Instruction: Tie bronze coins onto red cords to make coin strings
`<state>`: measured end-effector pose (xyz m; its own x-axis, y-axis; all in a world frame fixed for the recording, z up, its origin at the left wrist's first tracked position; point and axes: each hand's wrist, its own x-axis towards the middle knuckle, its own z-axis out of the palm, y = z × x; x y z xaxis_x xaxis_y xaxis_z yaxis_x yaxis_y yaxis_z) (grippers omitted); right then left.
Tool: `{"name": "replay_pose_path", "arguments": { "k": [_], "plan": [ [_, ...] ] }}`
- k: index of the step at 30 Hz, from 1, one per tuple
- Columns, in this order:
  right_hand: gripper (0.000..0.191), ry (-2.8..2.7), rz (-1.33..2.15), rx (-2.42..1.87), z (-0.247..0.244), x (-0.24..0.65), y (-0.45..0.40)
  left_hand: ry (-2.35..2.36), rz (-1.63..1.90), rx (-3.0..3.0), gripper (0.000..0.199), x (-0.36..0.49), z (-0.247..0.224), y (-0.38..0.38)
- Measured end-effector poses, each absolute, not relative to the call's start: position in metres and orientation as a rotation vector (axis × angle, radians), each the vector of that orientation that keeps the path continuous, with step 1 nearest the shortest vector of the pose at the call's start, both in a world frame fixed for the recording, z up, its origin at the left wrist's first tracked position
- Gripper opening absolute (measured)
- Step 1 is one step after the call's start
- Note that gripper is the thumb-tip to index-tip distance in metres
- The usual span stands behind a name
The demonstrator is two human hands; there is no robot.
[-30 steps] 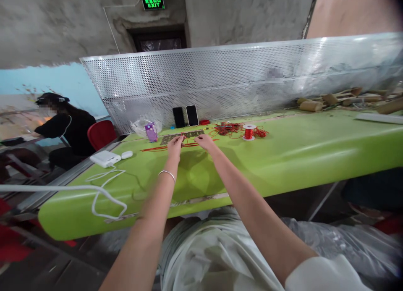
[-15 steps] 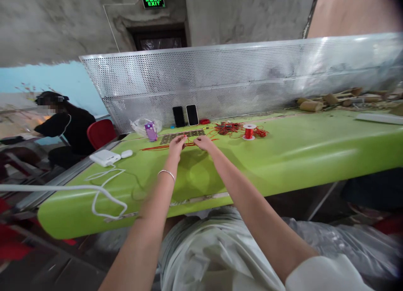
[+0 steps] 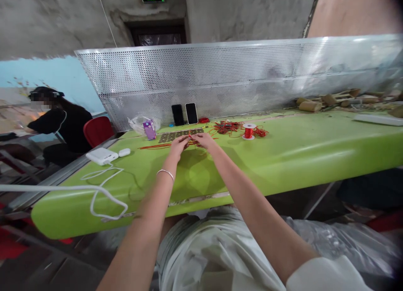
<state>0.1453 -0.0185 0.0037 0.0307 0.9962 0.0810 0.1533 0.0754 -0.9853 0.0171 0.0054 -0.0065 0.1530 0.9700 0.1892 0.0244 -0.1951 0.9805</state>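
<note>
Both hands meet over the green table (image 3: 217, 179). My left hand (image 3: 180, 144) is closed, with its fingertips pinching red cord (image 3: 190, 136) where the hands come together. Against it, my right hand (image 3: 203, 140) is closed too, fingertips on the same small red piece; the exact shape between the fingers is too small to tell. Long red cords (image 3: 154, 146) lie on the table and run beneath the hands. Just behind the hands is a dark patterned sheet (image 3: 171, 135). A spool of red cord (image 3: 248, 132) stands to the right, beside a tangled heap of red cord (image 3: 227, 127).
Two phones, a black one (image 3: 178, 115) and a white-edged one (image 3: 191, 113), lean on the perforated metal screen (image 3: 220, 77). A purple box (image 3: 149, 129), white power bank (image 3: 101, 155) and cable (image 3: 108, 203) are at left. Bamboo pieces (image 3: 310, 105) lie far right. A person (image 3: 67, 119) sits at left.
My hands have come together; the right hand shifted left until its fingertips meet those of the left. The view has tilted slightly.
</note>
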Motion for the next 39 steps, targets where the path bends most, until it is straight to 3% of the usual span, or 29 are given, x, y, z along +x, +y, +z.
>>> {"name": "replay_pose_path", "arguments": {
  "k": [13,21,36,39],
  "plan": [
    [0.014,-1.365,1.189,-1.312,0.008,0.155,-0.01,0.958,1.352,1.574,0.012,0.018,-0.01,0.013],
    [0.018,-1.448,1.37,-1.254,0.001,0.171,-0.007,0.866,1.108,1.705,0.003,0.009,-0.003,0.012],
    [0.002,-1.429,1.404,-1.068,-0.006,0.174,0.0,0.884,0.898,1.709,0.004,0.004,0.006,0.018],
    [0.008,-1.441,1.421,-1.117,-0.008,0.175,-0.001,0.881,0.804,1.764,0.011,0.0,0.008,0.02]
  ]
}}
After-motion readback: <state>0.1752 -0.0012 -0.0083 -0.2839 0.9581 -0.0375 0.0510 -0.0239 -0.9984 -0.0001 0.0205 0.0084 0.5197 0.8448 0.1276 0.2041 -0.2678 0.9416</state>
